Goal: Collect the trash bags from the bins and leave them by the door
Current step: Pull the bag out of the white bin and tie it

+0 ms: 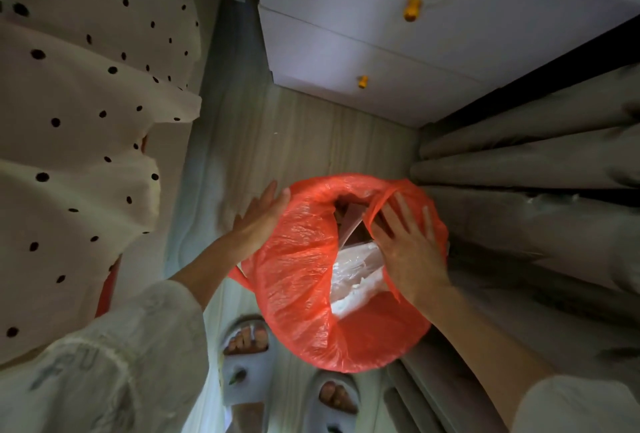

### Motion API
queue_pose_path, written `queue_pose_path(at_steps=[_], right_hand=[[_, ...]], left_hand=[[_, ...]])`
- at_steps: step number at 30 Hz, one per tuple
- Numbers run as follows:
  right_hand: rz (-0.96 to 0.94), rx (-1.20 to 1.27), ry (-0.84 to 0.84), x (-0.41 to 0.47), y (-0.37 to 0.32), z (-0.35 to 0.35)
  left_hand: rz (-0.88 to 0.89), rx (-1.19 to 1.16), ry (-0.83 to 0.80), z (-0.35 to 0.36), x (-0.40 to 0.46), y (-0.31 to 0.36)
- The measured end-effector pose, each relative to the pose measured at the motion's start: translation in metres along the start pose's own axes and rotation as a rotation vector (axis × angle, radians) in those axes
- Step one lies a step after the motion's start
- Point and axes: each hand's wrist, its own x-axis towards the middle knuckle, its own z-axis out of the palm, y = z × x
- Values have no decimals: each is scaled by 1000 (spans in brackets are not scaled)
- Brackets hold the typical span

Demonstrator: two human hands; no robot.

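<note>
A red plastic trash bag (304,277) lines a bin on the floor in front of me; the bag covers the bin itself. White plastic and paper trash (356,270) fills its open mouth. My left hand (261,221) lies flat against the bag's left side with straight fingers. My right hand (408,242) rests on the bag's right rim, fingers spread over the red film, one strip of the film running across its fingers.
A bed with a spotted white cover (79,128) fills the left. A white drawer unit with yellow knobs (381,52) stands ahead. Grey curtains (536,173) hang on the right. My feet in grey slippers (247,342) stand on the wooden floor (304,142).
</note>
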Motion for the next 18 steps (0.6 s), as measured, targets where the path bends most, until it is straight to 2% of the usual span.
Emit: queue_pose_path(at_steps=[2, 4, 7, 10, 12, 15, 18], right_hand=[[-13, 5, 20, -1, 2, 0], [-38, 3, 50, -1, 4, -1], [-64, -15, 109, 0, 8, 0], [-85, -19, 102, 0, 10, -2], [-93, -25, 71, 1, 11, -7], [-84, 3, -69, 2, 12, -18], [-51, 75, -88, -4, 6, -38]], left_hand=[[4, -7, -26, 2, -6, 0], [80, 49, 101, 4, -12, 1], [139, 367, 316, -5, -19, 5], [206, 633, 380, -21, -37, 18], [236, 672, 421, -28, -49, 29], [339, 623, 338, -21, -78, 47], [399, 841, 196, -10, -104, 49]])
